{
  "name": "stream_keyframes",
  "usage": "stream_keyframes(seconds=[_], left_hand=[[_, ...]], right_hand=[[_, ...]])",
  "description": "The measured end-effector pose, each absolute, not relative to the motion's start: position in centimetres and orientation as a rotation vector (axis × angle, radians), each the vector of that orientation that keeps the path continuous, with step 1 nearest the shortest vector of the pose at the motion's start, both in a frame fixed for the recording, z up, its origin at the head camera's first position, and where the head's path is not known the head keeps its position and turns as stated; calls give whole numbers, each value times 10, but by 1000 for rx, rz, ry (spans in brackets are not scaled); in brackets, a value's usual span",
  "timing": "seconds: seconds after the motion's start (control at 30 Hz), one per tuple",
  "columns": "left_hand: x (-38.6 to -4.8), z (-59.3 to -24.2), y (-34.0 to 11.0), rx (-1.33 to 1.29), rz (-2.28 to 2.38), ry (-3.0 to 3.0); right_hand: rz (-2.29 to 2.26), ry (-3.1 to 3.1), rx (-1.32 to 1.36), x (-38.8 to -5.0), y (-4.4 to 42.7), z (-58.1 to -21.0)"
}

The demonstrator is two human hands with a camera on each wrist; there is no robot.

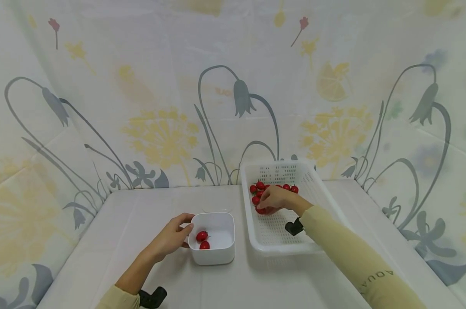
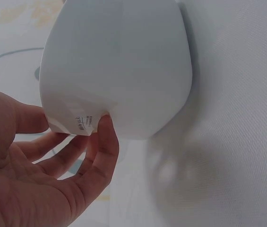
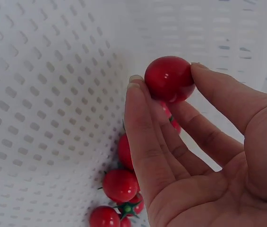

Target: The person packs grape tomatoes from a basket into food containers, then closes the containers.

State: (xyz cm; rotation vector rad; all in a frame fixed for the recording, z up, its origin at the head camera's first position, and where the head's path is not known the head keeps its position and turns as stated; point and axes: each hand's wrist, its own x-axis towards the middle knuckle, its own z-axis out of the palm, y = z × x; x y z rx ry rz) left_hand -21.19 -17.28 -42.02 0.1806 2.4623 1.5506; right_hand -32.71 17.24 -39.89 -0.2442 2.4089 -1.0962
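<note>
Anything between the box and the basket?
No. The head view shows only a narrow, bare strip of white table between the box and the basket.

My head view gives me a white, finely textured tabletop [image 1: 148, 210]; on it stand a small white squarish box with rounded corners [image 1: 213, 257] and, narrowly apart to its right, a larger white rectangular perforated plastic basket [image 1: 269, 235].

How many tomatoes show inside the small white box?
2: both on the left side of the box, one tomato just behind the other tomato, which the near wall partly covers. That wall may hide more.
</note>
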Motion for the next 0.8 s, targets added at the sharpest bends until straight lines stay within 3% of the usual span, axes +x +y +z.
stream_keyframes(seconds=[0.8], left_hand=[[-213, -420, -173, 183, 1551, 2455]], right_hand=[[-1273, 2280, -364, -315, 184, -377]])
